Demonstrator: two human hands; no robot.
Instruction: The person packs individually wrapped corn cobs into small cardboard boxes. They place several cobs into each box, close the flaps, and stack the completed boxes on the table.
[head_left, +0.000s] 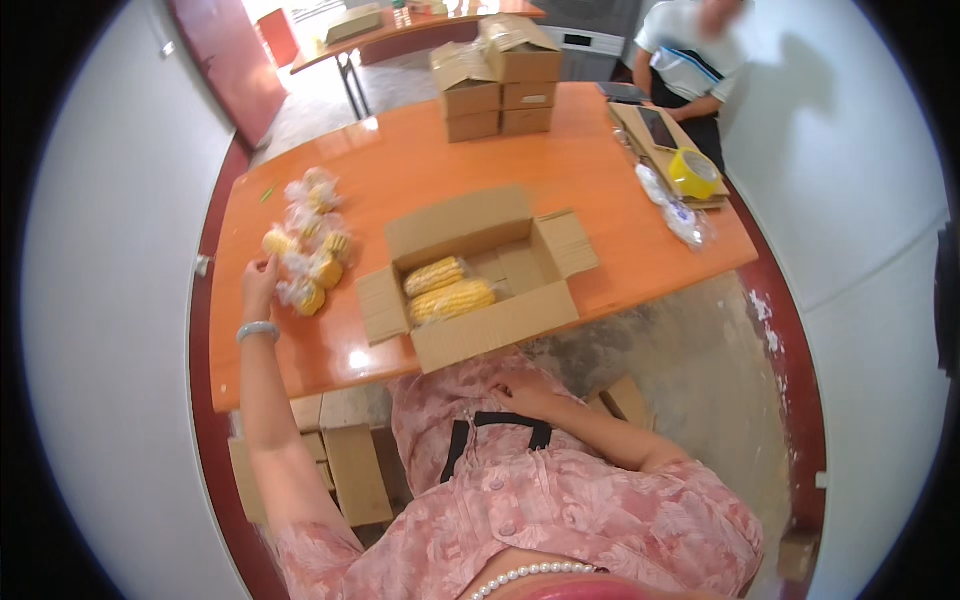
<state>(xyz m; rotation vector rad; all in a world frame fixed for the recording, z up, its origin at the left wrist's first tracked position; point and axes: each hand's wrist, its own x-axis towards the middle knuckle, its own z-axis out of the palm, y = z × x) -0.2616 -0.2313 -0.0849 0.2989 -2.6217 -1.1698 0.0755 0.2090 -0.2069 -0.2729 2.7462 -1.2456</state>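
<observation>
My left hand (260, 281) is at the left of the orange table, its fingertips at the end of a plastic-wrapped corn cob (279, 241). Whether they grip it cannot be made out. Several more wrapped cobs (327, 268) lie bunched just right of that hand. In front of me stands a cardboard box (495, 326) with its flaps spread. Two wrapped corn cobs (452, 300) lie side by side in its left half. Over my lap rests my right hand (523, 394), fingers curled, with no object visible in it.
Stacked cardboard boxes (501, 94) stand at the table's far edge. Flat cardboard (634, 127) at the right bears a phone (658, 128) and yellow tape (694, 173), beside plastic bags (679, 217). A person (694, 67) sits beyond. More cartons (356, 472) are below the table.
</observation>
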